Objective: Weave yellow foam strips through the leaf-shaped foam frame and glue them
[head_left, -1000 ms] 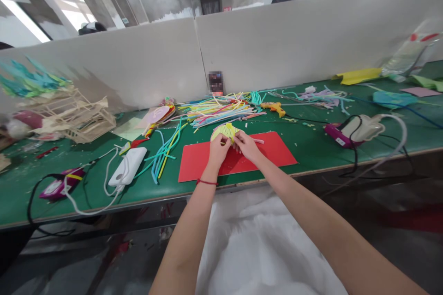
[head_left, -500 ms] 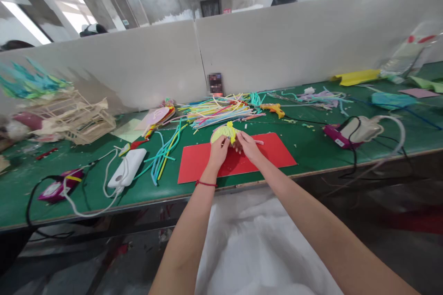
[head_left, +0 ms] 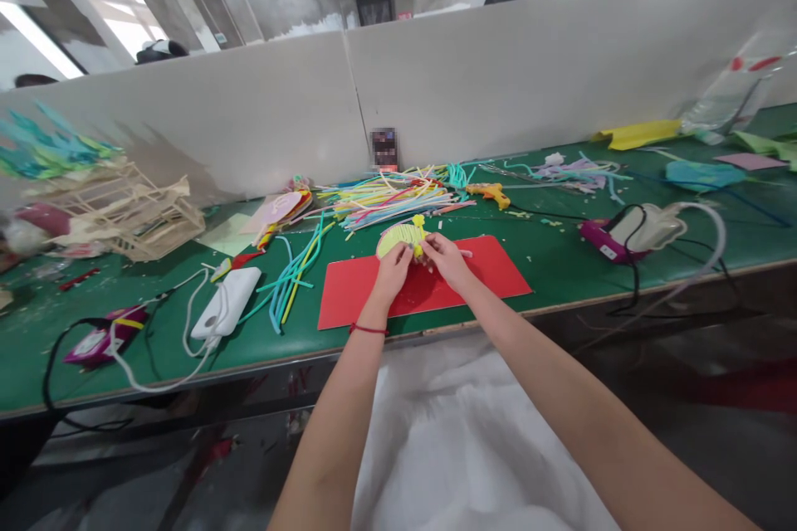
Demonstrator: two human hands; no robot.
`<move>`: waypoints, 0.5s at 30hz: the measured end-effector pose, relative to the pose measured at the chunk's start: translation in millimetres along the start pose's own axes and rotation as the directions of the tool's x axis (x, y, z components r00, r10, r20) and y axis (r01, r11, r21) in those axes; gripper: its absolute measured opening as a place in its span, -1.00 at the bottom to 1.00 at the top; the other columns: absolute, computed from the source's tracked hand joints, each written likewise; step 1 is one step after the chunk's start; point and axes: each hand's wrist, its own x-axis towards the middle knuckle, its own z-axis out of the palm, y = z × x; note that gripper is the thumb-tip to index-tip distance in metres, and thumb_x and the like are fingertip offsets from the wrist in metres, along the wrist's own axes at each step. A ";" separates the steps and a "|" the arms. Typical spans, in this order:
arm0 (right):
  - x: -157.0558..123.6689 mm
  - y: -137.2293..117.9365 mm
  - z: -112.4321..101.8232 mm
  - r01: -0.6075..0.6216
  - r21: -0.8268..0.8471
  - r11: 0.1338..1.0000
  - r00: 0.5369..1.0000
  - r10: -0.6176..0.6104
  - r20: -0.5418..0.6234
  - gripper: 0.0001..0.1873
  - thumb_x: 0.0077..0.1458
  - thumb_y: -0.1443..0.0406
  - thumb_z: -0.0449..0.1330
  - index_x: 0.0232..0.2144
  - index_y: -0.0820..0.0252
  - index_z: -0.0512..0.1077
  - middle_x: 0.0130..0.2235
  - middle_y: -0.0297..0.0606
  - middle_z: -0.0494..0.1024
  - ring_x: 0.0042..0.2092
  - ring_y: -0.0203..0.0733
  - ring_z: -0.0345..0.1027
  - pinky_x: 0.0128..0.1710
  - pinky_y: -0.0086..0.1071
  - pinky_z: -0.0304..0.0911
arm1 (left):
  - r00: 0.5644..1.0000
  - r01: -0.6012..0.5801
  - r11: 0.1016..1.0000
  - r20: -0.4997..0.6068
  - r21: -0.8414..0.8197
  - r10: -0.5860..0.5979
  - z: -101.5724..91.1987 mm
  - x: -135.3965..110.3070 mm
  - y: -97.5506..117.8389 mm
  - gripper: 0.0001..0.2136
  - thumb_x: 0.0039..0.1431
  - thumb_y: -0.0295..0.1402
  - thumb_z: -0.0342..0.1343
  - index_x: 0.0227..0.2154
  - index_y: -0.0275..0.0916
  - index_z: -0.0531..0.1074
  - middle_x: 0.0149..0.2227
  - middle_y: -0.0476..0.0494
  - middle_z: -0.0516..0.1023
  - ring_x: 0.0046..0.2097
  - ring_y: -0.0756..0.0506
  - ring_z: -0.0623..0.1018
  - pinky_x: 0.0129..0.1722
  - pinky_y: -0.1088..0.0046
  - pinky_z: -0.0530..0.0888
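The far end of the knobbly bright-yellow piece [head_left: 418, 223] now shows more, so my grip is perhaps lower. Over the flat red rectangular board [head_left: 349, 294], my left hand [head_left: 393, 267] and right hand [head_left: 445, 258] pinch it, fingers nearly together.

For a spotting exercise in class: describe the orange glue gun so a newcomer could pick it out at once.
On the long green table, find the red board under the right hand. Beyond its far edge, at the right end of the heap of coloured strips, lies the glue gun. Its chunky orange-yellow body and black cord set it apart from those slender strips.
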 end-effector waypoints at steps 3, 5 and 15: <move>0.4 0.8 -1.0 -0.010 0.007 1.000 1.000 0.010 0.009 -0.60 -0.17 -0.04 0.17 -0.49 0.15 0.24 -0.65 -0.45 0.34 -0.64 -0.38 0.16 -0.65 -0.45 0.09 | 0.999 0.005 1.000 0.042 -0.020 -0.004 0.0 -0.7 0.8 -0.83 0.08 -0.32 -0.03 -0.54 -0.27 0.28 -0.52 0.01 0.36 -0.42 0.03 0.36 -0.32 0.49 0.30; 0.5 0.6 -1.8 -0.036 0.030 0.999 0.999 0.036 0.018 -0.60 -0.18 -0.03 0.19 -0.48 0.15 0.25 -0.64 -0.44 0.35 -0.62 -0.37 0.18 -0.64 -0.45 0.09 | 0.999 0.003 1.000 0.041 -0.022 -0.002 -0.1 -0.8 0.5 -0.84 0.07 -0.33 -0.03 -0.54 -0.28 0.28 -0.52 0.01 0.36 -0.41 0.03 0.36 -0.32 0.50 0.30; -4.6 -7.2 -1.0 -0.117 0.159 0.980 0.989 0.100 0.111 -0.62 -0.22 0.06 0.26 -0.43 0.16 0.27 -0.55 -0.43 0.32 -0.51 -0.36 0.22 -0.61 -0.48 0.05 | 0.999 0.017 0.975 0.031 -0.222 -0.011 -3.4 2.2 -0.6 -0.80 -0.02 -0.27 0.05 -0.61 -0.26 0.27 -0.61 0.05 0.34 -0.47 0.04 0.36 -0.37 0.49 0.31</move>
